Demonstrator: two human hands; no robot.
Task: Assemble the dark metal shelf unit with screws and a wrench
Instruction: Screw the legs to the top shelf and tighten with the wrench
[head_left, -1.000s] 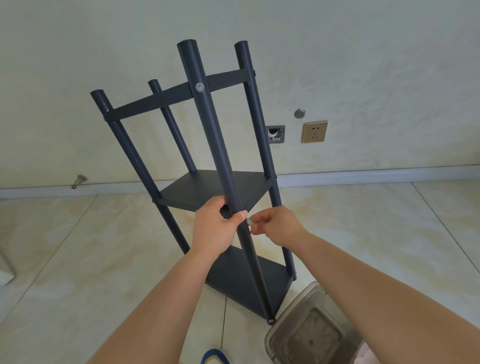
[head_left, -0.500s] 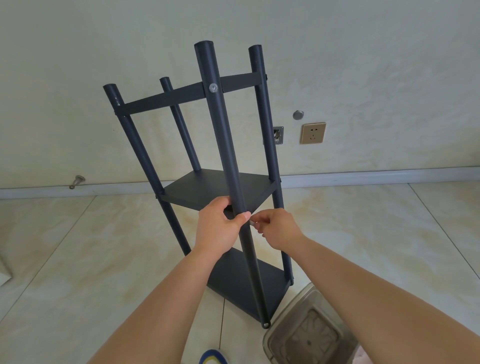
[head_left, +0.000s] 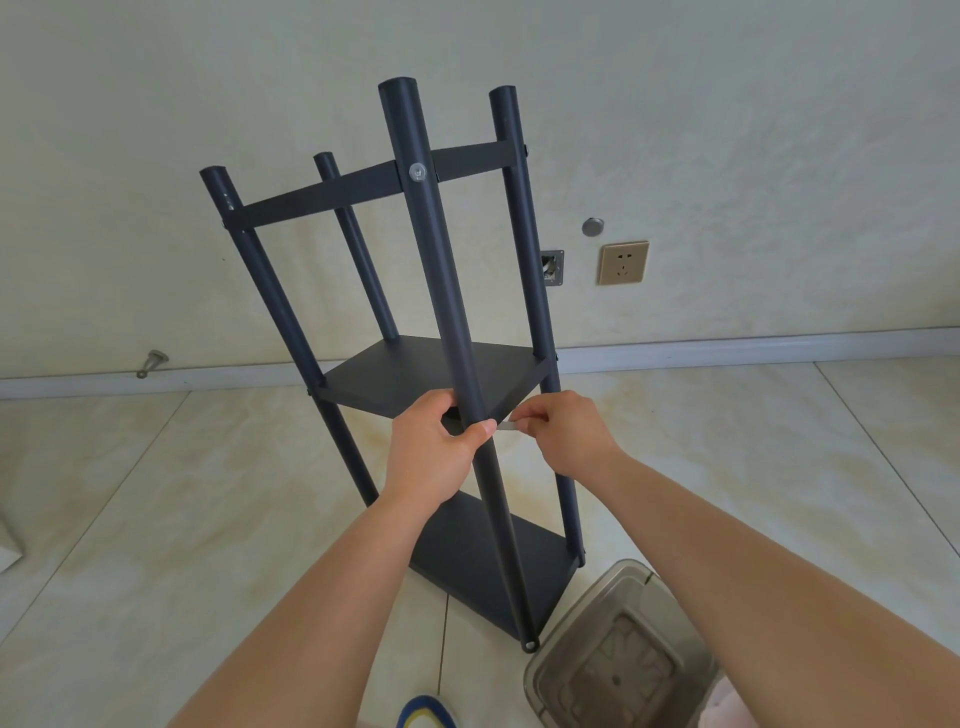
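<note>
Two hands at shelf unit (head_left: 436, 374) upright on floor: left hand (head_left: 441, 457) grips front post, right hand (head_left: 563, 434) pinches wrench (head_left: 508, 426) at middle-shelf joint. Slip risks rounded screw.

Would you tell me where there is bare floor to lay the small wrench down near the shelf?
Bare tiles lie left of the shelf, between its left post and the baseboard, and right of it, beyond the right hand, toward the wall. It is crowded bottom right, where the bin sits against the shelf's foot; both forearms cover the near floor.
</note>
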